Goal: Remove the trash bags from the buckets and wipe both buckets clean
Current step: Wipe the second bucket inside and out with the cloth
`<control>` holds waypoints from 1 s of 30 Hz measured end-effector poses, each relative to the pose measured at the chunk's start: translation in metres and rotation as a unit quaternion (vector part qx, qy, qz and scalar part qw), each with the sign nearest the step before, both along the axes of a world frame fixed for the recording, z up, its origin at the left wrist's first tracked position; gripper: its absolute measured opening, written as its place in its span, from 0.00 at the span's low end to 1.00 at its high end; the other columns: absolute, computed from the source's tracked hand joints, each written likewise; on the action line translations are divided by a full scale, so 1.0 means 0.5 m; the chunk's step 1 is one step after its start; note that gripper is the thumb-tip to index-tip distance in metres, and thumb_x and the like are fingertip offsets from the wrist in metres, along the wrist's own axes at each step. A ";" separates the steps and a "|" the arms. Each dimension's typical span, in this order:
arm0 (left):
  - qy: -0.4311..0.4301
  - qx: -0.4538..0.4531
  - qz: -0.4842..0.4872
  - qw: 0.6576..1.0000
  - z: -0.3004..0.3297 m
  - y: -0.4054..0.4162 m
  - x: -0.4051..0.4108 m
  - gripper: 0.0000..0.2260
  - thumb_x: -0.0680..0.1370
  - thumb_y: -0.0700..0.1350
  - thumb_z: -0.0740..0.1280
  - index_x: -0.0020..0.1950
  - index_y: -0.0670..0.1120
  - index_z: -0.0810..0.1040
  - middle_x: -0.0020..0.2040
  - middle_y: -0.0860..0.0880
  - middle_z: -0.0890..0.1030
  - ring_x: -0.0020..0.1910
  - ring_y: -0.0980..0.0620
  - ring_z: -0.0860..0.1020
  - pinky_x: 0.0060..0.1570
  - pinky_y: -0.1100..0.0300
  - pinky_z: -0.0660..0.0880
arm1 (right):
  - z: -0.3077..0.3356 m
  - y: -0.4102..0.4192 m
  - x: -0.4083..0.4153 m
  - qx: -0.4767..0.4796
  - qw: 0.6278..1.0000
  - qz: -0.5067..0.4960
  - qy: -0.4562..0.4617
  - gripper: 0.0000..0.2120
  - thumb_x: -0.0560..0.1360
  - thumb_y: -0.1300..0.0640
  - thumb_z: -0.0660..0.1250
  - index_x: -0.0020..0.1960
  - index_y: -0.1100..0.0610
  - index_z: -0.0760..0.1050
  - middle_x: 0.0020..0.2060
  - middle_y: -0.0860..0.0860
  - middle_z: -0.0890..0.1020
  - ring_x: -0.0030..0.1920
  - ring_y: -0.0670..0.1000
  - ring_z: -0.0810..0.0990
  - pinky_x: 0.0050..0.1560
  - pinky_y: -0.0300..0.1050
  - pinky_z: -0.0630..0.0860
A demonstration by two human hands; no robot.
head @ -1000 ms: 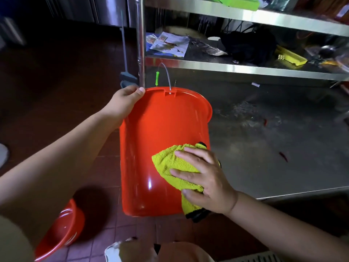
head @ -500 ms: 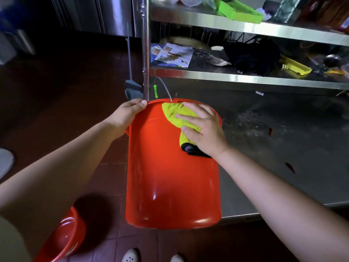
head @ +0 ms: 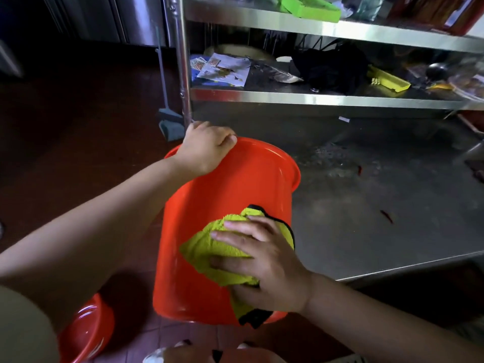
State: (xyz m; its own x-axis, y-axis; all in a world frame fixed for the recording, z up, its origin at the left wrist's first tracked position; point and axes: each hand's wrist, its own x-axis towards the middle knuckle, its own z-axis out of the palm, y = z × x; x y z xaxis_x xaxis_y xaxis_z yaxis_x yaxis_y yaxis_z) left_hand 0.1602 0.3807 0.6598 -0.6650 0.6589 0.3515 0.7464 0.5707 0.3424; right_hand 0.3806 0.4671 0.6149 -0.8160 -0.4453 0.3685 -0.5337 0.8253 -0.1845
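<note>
Orange bucket (head: 209,205) — tilted, rim gripped by left hand (head: 204,148); right hand (head: 264,260) (fingers spread) presses yellow cloth (head: 209,247) against its side.

Right hand (head: 264,260) and cloth (head: 209,250) sweeping from rim down toward six o'clock, left hand (head: 204,148) shifting along bucket (head: 209,195) rim toward twelve

bucket (head: 207,231): bright orange-red, glossy, no pattern
cloth (head: 222,247): lime yellow-green with black edging
second bucket (head: 86,334), lower left of the frame: same orange-red
desk (head: 379,205): dull grey steel, a few red specks
floor (head: 78,127): dark reddish-brown tiles
tray (head: 311,7), top shelf: neon green
</note>
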 end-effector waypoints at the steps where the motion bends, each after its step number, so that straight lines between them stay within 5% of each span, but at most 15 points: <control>1: -0.005 0.001 0.007 1.000 0.000 -0.001 -0.003 0.14 0.82 0.48 0.55 0.58 0.46 0.77 0.56 0.45 0.81 0.60 0.42 0.71 0.62 0.55 0.56 | 0.000 0.003 -0.003 0.003 1.000 0.014 0.006 0.16 0.70 0.47 0.63 0.55 0.45 0.81 0.65 0.47 0.75 0.69 0.51 0.68 0.66 0.55 0.63; 9: -0.127 0.088 0.051 0.987 -0.018 -0.045 -0.037 0.12 0.81 0.47 0.58 0.58 0.48 0.79 0.48 0.49 0.75 0.62 0.46 0.66 0.59 0.64 0.54 | 0.024 0.066 -0.158 -0.054 0.996 -0.049 0.057 0.15 0.72 0.48 0.63 0.53 0.51 0.83 0.62 0.52 0.78 0.62 0.55 0.75 0.62 0.55 0.68; 12: -0.190 0.137 0.098 0.967 -0.031 -0.058 -0.051 0.12 0.81 0.48 0.59 0.59 0.50 0.79 0.54 0.47 0.75 0.64 0.47 0.63 0.59 0.65 0.54 | 0.056 0.095 -0.233 -0.064 0.992 -0.099 0.036 0.15 0.72 0.50 0.64 0.54 0.51 0.83 0.61 0.52 0.78 0.58 0.57 0.76 0.60 0.54 0.70; 16: -0.280 0.197 0.155 0.927 -0.048 -0.077 -0.081 0.15 0.80 0.53 0.60 0.63 0.50 0.78 0.65 0.45 0.75 0.70 0.46 0.64 0.73 0.55 0.55 | 0.085 0.096 -0.306 -0.037 0.993 -0.112 -0.014 0.14 0.71 0.53 0.67 0.55 0.50 0.82 0.64 0.50 0.76 0.61 0.56 0.73 0.63 0.56 0.68; 21: -0.312 0.221 0.159 0.910 -0.064 -0.103 -0.080 0.16 0.80 0.55 0.59 0.65 0.52 0.75 0.66 0.47 0.74 0.71 0.45 0.63 0.73 0.50 0.57 | 0.055 0.041 -0.249 -0.030 0.991 -0.132 0.021 0.13 0.70 0.49 0.69 0.54 0.45 0.82 0.65 0.47 0.76 0.66 0.53 0.71 0.63 0.56 0.65; 28: -0.324 0.194 0.171 0.910 -0.066 -0.124 -0.082 0.13 0.81 0.56 0.55 0.39 0.60 0.73 0.40 0.59 0.70 0.62 0.48 0.64 0.63 0.56 0.60 | -0.009 0.002 -0.044 -0.012 1.000 0.019 0.007 0.16 0.70 0.47 0.66 0.56 0.45 0.81 0.66 0.47 0.75 0.69 0.51 0.68 0.64 0.54 0.63; 30: -0.330 0.193 0.169 0.909 -0.065 -0.120 -0.080 0.13 0.81 0.56 0.55 0.37 0.62 0.72 0.40 0.60 0.70 0.60 0.50 0.61 0.60 0.58 0.58 | -0.017 0.002 -0.019 -0.011 0.999 0.046 -0.002 0.16 0.69 0.48 0.65 0.55 0.45 0.81 0.65 0.46 0.75 0.69 0.50 0.68 0.65 0.54 0.63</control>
State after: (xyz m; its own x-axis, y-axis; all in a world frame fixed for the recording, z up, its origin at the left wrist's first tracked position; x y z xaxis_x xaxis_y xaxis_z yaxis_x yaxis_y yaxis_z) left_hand 0.1204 0.3208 0.6272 -0.9561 0.2907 -0.0358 0.1108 0.4721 0.8746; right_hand 0.3713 0.4683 0.6065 -0.7729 -0.5110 0.3762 -0.6069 0.7684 -0.2032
